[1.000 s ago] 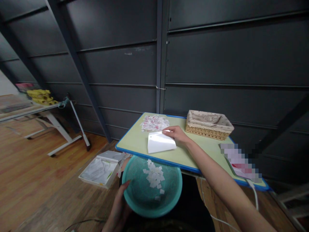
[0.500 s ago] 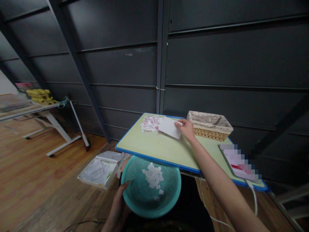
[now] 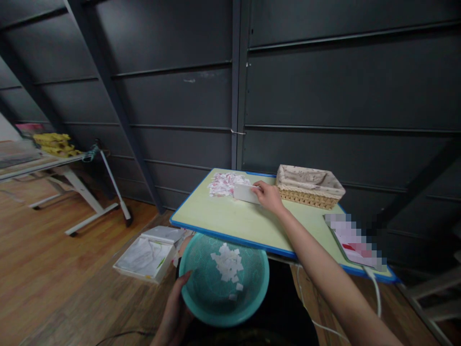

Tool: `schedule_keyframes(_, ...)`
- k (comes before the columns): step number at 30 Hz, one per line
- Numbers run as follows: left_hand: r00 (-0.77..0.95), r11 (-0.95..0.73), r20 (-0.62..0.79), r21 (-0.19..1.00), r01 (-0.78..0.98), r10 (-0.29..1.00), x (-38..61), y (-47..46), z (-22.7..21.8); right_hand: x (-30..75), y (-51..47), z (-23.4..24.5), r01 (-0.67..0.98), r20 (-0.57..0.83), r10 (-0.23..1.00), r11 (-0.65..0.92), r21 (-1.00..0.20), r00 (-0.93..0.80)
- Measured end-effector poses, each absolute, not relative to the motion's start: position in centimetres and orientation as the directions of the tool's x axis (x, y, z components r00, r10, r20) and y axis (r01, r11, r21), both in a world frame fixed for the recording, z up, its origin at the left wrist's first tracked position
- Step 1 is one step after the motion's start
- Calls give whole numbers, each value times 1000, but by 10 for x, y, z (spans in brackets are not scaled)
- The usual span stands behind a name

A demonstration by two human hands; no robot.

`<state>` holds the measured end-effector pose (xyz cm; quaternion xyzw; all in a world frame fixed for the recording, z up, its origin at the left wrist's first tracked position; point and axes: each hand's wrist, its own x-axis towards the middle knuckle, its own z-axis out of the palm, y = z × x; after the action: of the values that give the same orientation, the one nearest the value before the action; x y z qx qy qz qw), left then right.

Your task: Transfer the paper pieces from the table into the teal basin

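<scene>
My right hand (image 3: 269, 196) pinches one end of a white card (image 3: 245, 193) above the table. The card's far end meets the near right side of a pile of small white and pink paper pieces (image 3: 222, 184). Below the table edge, my left hand (image 3: 179, 297) grips the left rim of a teal plastic strainer basket (image 3: 196, 307), thumb over the rim and the other fingers mostly hidden beneath. A heap of small white paper squares (image 3: 227, 262) lies inside it, with a couple of pieces apart from the rest.
The yellow-green table (image 3: 223, 216) has a blue edge. A fabric-lined wicker basket (image 3: 309, 192) stands at its back right, a tablet-like device (image 3: 355, 245) with a cable in front. On the floor at left sits an open white box (image 3: 144, 257). A dark panelled wall (image 3: 180, 96) rises behind.
My right hand has shifted slightly left with the card, which has tipped from facing up to a steeper angle against the paper pile. The left hand and strainer basket have stayed put.
</scene>
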<state>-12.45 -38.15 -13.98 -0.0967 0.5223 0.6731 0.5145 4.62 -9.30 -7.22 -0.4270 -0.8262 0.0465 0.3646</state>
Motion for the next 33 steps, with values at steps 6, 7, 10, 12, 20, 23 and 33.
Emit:
schedule_keyframes(6, -431, 69, -640, 603, -795, 636, -125, -383, -141, 48, -89, -75, 689, 572, 731, 631, -358, -372)
schedule_keyframes(7, -430, 65, -635, 604, -795, 642, -125, -383, -142, 48, -89, -76, 689, 571, 730, 632, -355, -375)
schedule_keyframes(10, -435, 34, -620, 597, -801, 653, -125, -382, -142, 48, -88, -76, 696, 559, 737, 626, -352, -380)
schedule_keyframes(12, -429, 26, -630, 581, -813, 647, -124, -382, -140, 49, -87, -76, 696, 546, 744, 623, -358, -385)
schedule_keyframes(20, -457, 51, -661, 598, -800, 595, -121, -384, -133, 61, -79, -65, 563, 540, 731, 675, -477, -417)
schedule_keyframes(23, -427, 72, -667, 584, -809, 610, -123, -381, -137, 58, -79, -67, 505, 562, 742, 665, -551, -365)
schedule_keyframes(33, -449, 36, -615, 614, -789, 649, -129, -382, -152, 46, -86, -73, 385, 540, 678, 731, -563, -499)
